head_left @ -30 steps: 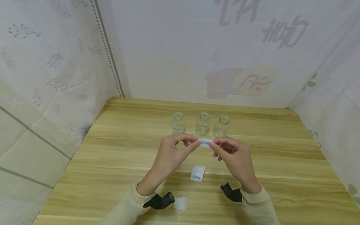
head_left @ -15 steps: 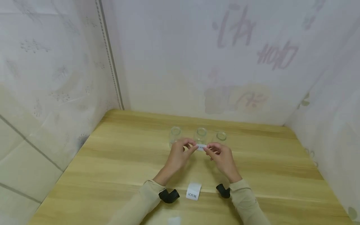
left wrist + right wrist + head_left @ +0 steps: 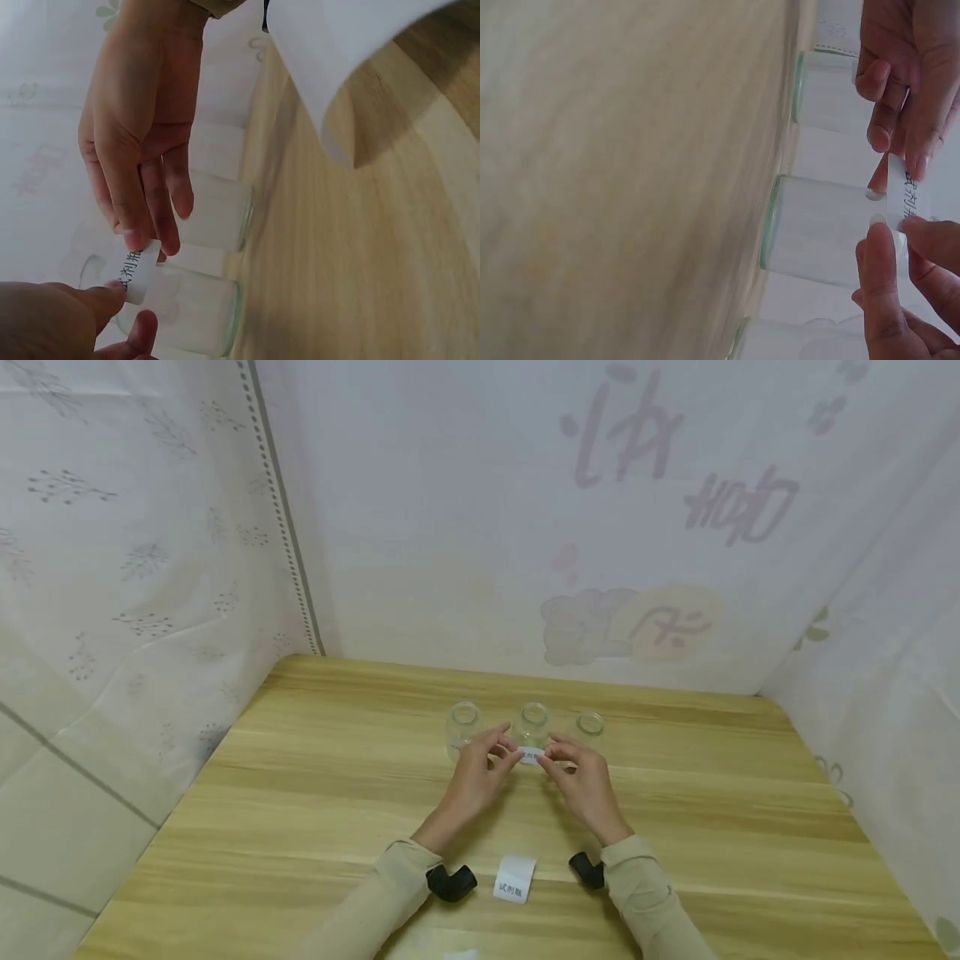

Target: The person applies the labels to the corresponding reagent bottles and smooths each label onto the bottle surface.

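A small white label with dark printed characters (image 3: pixel 532 755) is stretched between both hands, right at the front of the middle glass jar (image 3: pixel 534 720). My left hand (image 3: pixel 477 777) pinches its left end between thumb and finger. The right hand (image 3: pixel 587 781) pinches the other end the same way. In the right wrist view the label (image 3: pixel 900 187) stands close against the jar's side; whether it touches the glass I cannot tell. The left jar (image 3: pixel 461 727) and right jar (image 3: pixel 590 724) stand on either side, partly hidden by the hands.
Another printed white label sheet (image 3: pixel 515 878) lies on the wooden table (image 3: pixel 300 827) between the forearms. A further white piece (image 3: pixel 461 955) is cut off at the bottom edge. Patterned cloth (image 3: pixel 435 527) hangs behind the table.
Both hands have moved forward, bringing the label from in front of the jars up to the middle one. The head view has tilted upward, so the table sits lower in it.
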